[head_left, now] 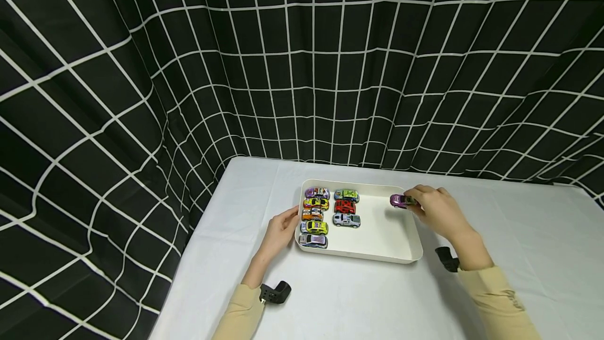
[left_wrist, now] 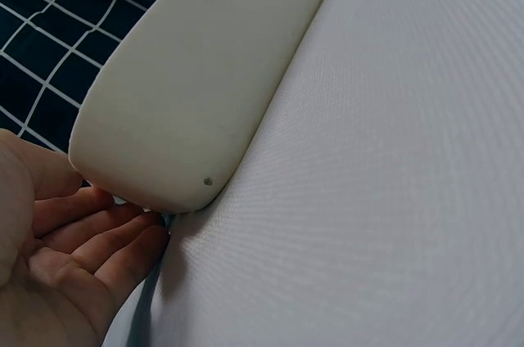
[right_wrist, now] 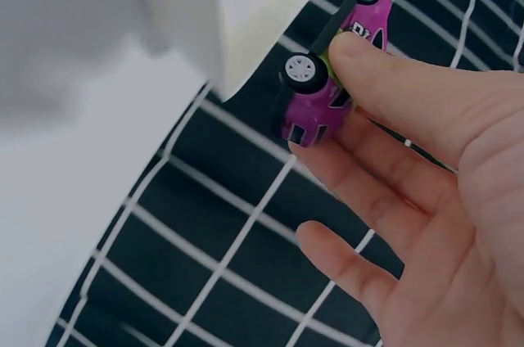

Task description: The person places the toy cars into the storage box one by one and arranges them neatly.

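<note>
In the head view a white tray [head_left: 377,256] holds small toy cars in two columns at its left side. A yellow toy car [head_left: 314,227], a red toy car [head_left: 345,206] and a silver toy car [head_left: 346,220] are among them. My left hand [head_left: 280,231] rests against the tray's left end, its fingers [left_wrist: 106,241] loosely extended along the outer wall. Over the tray's right end, my right hand [head_left: 436,211] pinches a purple toy car [head_left: 400,201] between thumb and fingers. The right wrist view shows this purple car's wheels and the thumb across its side.
The tray stands on a table with a white cloth [head_left: 212,266]. Behind and to the left hangs a black curtain [head_left: 330,67] with a white grid. Dark wrist cameras are strapped near both sleeves.
</note>
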`<action>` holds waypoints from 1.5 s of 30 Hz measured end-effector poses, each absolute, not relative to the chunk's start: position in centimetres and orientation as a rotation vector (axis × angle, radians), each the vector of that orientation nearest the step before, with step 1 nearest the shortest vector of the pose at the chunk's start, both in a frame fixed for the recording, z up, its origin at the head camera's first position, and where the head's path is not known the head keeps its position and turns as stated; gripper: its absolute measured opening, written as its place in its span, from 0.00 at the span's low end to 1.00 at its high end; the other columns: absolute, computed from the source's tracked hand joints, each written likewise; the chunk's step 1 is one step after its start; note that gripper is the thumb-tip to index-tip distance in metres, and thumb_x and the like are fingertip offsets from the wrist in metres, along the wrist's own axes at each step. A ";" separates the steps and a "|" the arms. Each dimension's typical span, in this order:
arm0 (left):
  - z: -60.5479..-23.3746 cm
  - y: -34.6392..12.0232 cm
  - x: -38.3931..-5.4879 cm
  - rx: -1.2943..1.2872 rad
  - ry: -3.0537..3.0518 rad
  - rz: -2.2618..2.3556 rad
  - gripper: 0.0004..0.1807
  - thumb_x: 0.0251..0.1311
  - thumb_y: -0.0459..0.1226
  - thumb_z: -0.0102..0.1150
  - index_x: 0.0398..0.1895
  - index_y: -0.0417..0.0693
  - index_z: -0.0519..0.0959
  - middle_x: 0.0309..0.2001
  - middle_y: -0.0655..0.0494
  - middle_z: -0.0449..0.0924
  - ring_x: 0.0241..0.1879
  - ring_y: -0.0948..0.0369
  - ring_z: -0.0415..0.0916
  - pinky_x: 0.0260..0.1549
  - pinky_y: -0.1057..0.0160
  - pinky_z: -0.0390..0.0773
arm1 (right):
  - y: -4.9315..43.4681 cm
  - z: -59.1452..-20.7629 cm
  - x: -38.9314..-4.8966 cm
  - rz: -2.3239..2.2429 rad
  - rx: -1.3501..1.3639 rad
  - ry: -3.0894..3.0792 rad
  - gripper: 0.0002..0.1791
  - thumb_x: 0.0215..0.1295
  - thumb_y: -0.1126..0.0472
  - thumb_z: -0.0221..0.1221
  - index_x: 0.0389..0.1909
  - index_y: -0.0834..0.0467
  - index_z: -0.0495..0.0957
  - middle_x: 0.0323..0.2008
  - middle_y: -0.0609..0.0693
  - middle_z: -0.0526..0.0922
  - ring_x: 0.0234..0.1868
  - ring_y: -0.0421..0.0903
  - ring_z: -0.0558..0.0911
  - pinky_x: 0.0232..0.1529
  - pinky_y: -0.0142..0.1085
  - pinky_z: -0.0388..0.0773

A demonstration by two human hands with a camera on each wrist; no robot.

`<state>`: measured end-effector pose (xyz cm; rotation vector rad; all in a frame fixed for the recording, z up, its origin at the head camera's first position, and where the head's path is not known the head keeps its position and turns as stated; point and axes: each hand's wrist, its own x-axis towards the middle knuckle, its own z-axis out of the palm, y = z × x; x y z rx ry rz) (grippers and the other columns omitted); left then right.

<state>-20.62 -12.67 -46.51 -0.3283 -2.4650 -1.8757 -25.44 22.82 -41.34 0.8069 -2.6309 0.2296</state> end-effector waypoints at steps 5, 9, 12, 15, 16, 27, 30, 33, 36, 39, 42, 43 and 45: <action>-46.5 -12.6 -20.6 -0.327 -2.469 -1.860 0.20 0.66 0.28 0.46 0.58 0.23 0.65 0.54 0.29 0.70 0.53 0.42 0.72 0.54 0.53 0.72 | 21.1 -41.3 -25.2 0.206 0.876 -2.630 0.14 0.46 0.68 0.69 0.37 0.62 0.81 0.34 0.55 0.83 0.37 0.53 0.81 0.33 0.49 0.74; -46.5 -12.6 -20.6 -0.325 -2.474 -1.849 0.20 0.66 0.29 0.46 0.58 0.23 0.65 0.53 0.29 0.70 0.53 0.42 0.72 0.54 0.53 0.72 | 19.7 -41.4 -25.0 0.197 0.919 -2.639 0.14 0.45 0.68 0.70 0.36 0.62 0.81 0.33 0.53 0.82 0.36 0.51 0.81 0.33 0.47 0.75; -46.5 -12.6 -20.6 -0.319 -2.480 -1.842 0.20 0.66 0.29 0.46 0.58 0.24 0.65 0.54 0.29 0.70 0.53 0.42 0.72 0.54 0.52 0.72 | 18.6 -41.5 -24.8 0.201 0.954 -2.644 0.14 0.44 0.68 0.70 0.35 0.62 0.81 0.32 0.52 0.82 0.34 0.50 0.81 0.33 0.45 0.75; -46.5 -12.6 -20.6 -0.311 -2.485 -1.839 0.20 0.66 0.29 0.47 0.58 0.24 0.65 0.54 0.29 0.70 0.53 0.42 0.72 0.54 0.52 0.72 | 17.5 -41.6 -24.5 0.213 0.999 -2.638 0.13 0.44 0.68 0.70 0.34 0.62 0.81 0.30 0.51 0.82 0.33 0.49 0.81 0.33 0.45 0.75; -46.5 -12.7 -20.6 -0.314 -2.484 -1.838 0.20 0.66 0.29 0.47 0.58 0.24 0.65 0.54 0.29 0.70 0.53 0.42 0.72 0.54 0.52 0.72 | 17.2 -41.6 -24.5 0.215 1.016 -2.634 0.14 0.43 0.68 0.71 0.34 0.62 0.82 0.30 0.51 0.82 0.33 0.49 0.81 0.34 0.44 0.75; -46.4 -12.6 -20.6 -0.325 -2.478 -1.853 0.20 0.66 0.29 0.46 0.58 0.23 0.65 0.53 0.29 0.70 0.52 0.42 0.73 0.53 0.52 0.73 | 14.1 -42.1 -23.6 0.176 1.134 -2.690 0.11 0.42 0.66 0.71 0.29 0.60 0.81 0.27 0.48 0.79 0.28 0.43 0.79 0.31 0.40 0.76; -46.5 -12.6 -20.6 -0.329 -2.479 -1.845 0.20 0.66 0.29 0.46 0.58 0.23 0.65 0.53 0.29 0.71 0.52 0.42 0.73 0.53 0.52 0.73 | 13.4 -42.3 -23.5 0.183 1.156 -2.704 0.11 0.41 0.67 0.71 0.27 0.60 0.81 0.25 0.48 0.78 0.26 0.42 0.78 0.27 0.38 0.73; -46.5 -12.7 -20.6 -0.329 -2.475 -1.841 0.20 0.66 0.28 0.47 0.58 0.23 0.65 0.53 0.29 0.71 0.52 0.42 0.73 0.53 0.52 0.73 | 12.8 -42.4 -23.3 0.195 1.176 -2.710 0.10 0.41 0.66 0.71 0.26 0.59 0.81 0.26 0.48 0.79 0.26 0.43 0.78 0.26 0.37 0.72; -46.4 -12.7 -20.6 -0.325 -2.475 -1.844 0.20 0.66 0.28 0.47 0.58 0.23 0.65 0.52 0.28 0.71 0.51 0.42 0.73 0.53 0.52 0.73 | 12.3 -42.6 -23.2 0.204 1.186 -2.723 0.09 0.42 0.67 0.71 0.25 0.59 0.80 0.26 0.49 0.79 0.27 0.44 0.78 0.27 0.38 0.73; -46.3 -12.7 -20.5 -0.321 -2.479 -1.845 0.20 0.65 0.28 0.47 0.58 0.23 0.65 0.52 0.28 0.71 0.51 0.42 0.73 0.52 0.52 0.73 | 11.9 -42.8 -23.1 0.211 1.187 -2.736 0.09 0.42 0.67 0.71 0.25 0.59 0.80 0.28 0.50 0.80 0.27 0.44 0.79 0.28 0.40 0.75; -46.3 -12.7 -20.5 -0.321 -2.473 -1.850 0.20 0.65 0.28 0.47 0.58 0.23 0.65 0.52 0.28 0.71 0.51 0.41 0.73 0.52 0.52 0.74 | 11.6 -43.0 -23.0 0.207 1.183 -2.749 0.09 0.42 0.67 0.71 0.26 0.60 0.81 0.28 0.50 0.80 0.27 0.44 0.79 0.28 0.40 0.76; -46.3 -12.7 -20.6 -0.322 -2.472 -1.850 0.20 0.65 0.28 0.47 0.58 0.23 0.65 0.52 0.28 0.71 0.51 0.41 0.73 0.52 0.52 0.73 | 11.5 -43.1 -23.0 0.202 1.177 -2.759 0.09 0.43 0.67 0.71 0.26 0.59 0.81 0.28 0.49 0.80 0.27 0.44 0.79 0.29 0.39 0.76; -46.3 -12.7 -20.6 -0.323 -2.471 -1.854 0.20 0.65 0.28 0.47 0.58 0.23 0.65 0.52 0.28 0.71 0.51 0.41 0.73 0.52 0.52 0.74 | 11.3 -43.2 -23.0 0.189 1.168 -2.777 0.08 0.43 0.66 0.70 0.26 0.59 0.81 0.28 0.49 0.80 0.27 0.43 0.79 0.28 0.39 0.76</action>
